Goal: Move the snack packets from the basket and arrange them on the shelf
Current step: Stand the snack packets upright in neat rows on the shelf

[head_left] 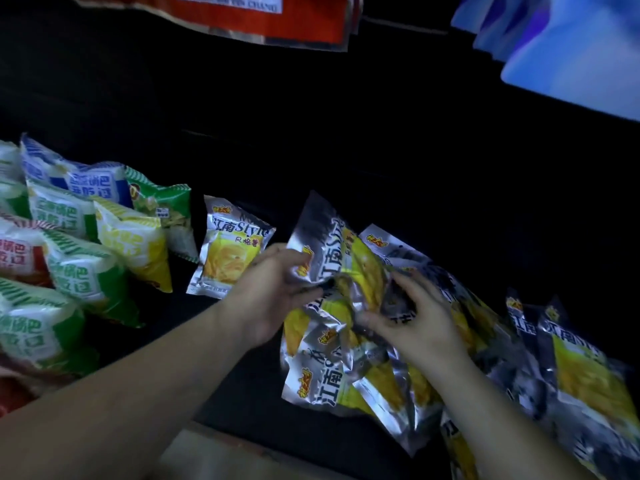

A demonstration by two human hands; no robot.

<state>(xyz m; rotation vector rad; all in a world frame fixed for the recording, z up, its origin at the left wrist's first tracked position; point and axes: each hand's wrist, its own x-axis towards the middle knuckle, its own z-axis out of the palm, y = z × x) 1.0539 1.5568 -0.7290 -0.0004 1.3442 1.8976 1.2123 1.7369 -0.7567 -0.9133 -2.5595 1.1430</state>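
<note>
This was a shop, to judge by a dark display shelf (277,424) stocked with rows of identical green, yellow and blue snack bags (83,271), a heap of silver-and-yellow packets (346,375) and more packaged goods (259,19) hanging above.

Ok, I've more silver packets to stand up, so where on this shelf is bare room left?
Bare: the dark gap between the lone silver packet and the tilted packet the left hand grips, and the dark shelf behind the silver pile. Crowded: the coloured packets at left, and the pile under the right hand through to the far right.
</note>
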